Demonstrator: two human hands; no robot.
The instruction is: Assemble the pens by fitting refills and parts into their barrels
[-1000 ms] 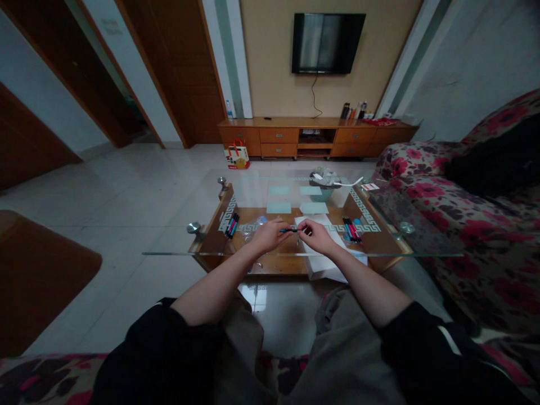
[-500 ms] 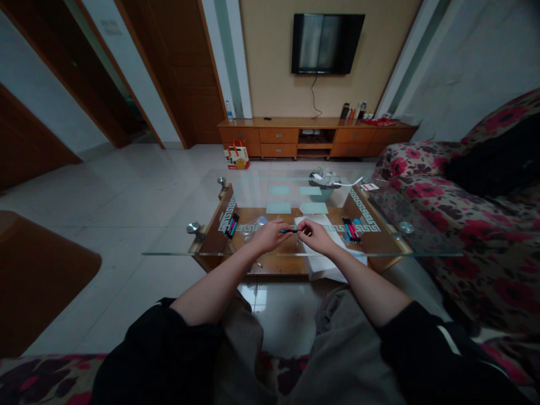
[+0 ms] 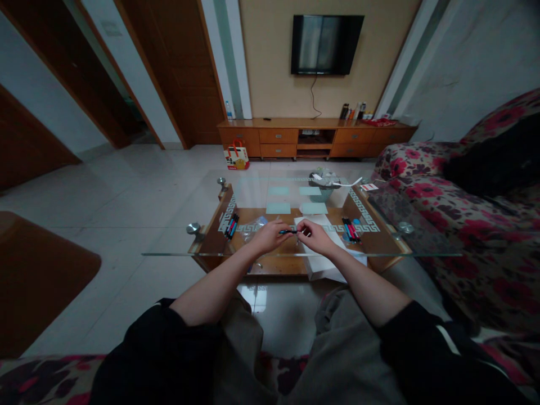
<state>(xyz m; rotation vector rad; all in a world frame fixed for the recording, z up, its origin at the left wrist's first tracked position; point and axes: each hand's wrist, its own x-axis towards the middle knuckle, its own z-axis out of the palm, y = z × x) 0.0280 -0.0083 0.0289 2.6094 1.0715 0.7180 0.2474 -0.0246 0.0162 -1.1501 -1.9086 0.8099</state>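
Above the front part of a glass-topped coffee table (image 3: 177, 244), my two hands meet around a dark pen (image 3: 288, 231) with a bit of blue on it, lying roughly level. My left hand (image 3: 269, 235) is closed on its left end. At the other end, the fingertips of my right hand (image 3: 313, 234) pinch it. Fingers cover much of the pen. Several black, red and blue pens (image 3: 232, 226) lie in a group to the left of my hands. Another group of similar pens (image 3: 351, 230) lies to the right.
White paper or a flat white box (image 3: 320, 264) lies on the wooden shelf under the glass. A waste basket (image 3: 323, 193) stands beyond the table. To the right is a flowered sofa (image 3: 472, 236); a brown rounded piece of furniture (image 3: 46, 275) is at left.
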